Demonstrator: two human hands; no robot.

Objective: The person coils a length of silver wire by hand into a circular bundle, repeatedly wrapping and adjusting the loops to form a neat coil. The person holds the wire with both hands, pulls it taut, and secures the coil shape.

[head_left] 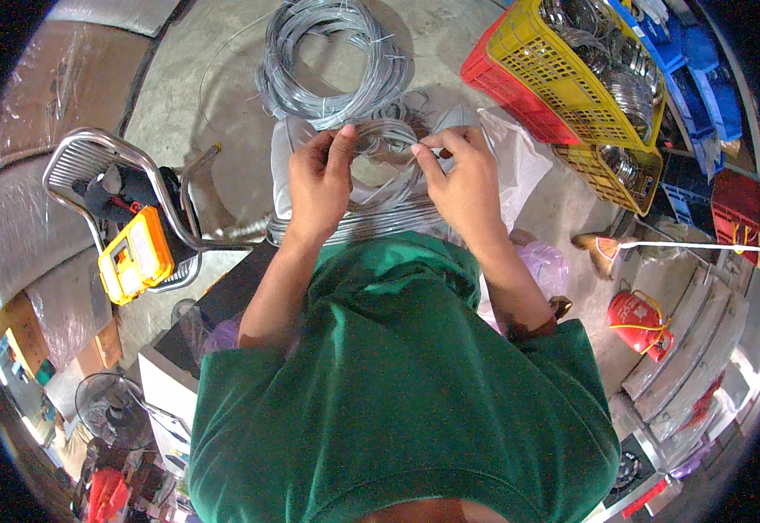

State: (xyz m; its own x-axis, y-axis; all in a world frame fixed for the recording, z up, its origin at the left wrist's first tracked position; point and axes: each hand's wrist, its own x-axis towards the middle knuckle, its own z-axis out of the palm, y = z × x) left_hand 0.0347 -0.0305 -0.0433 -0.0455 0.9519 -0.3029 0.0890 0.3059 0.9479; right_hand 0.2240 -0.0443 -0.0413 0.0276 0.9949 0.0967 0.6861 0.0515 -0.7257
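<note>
A small coil of thin silver wire [395,129] is held up over my lap between both hands. My left hand [320,179] closes on its left side, thumb and fingers pinched at the wire. On the other side my right hand [465,174] pinches the coil near its top right with thumb and index finger. More looped silver wire [375,225] lies across my lap below. Just beyond my hands, a large tied coil of silver wire [279,74] lies on the concrete floor, with a loose strand curving off to its left.
At left stands a chrome-framed chair [92,144] bearing a yellow-orange case [138,255]. Yellow crates [528,52] of metal coils, a red crate [502,100] and blue bins [702,83] are at right. Nearby are a broom [605,251] and a red cylinder [637,322].
</note>
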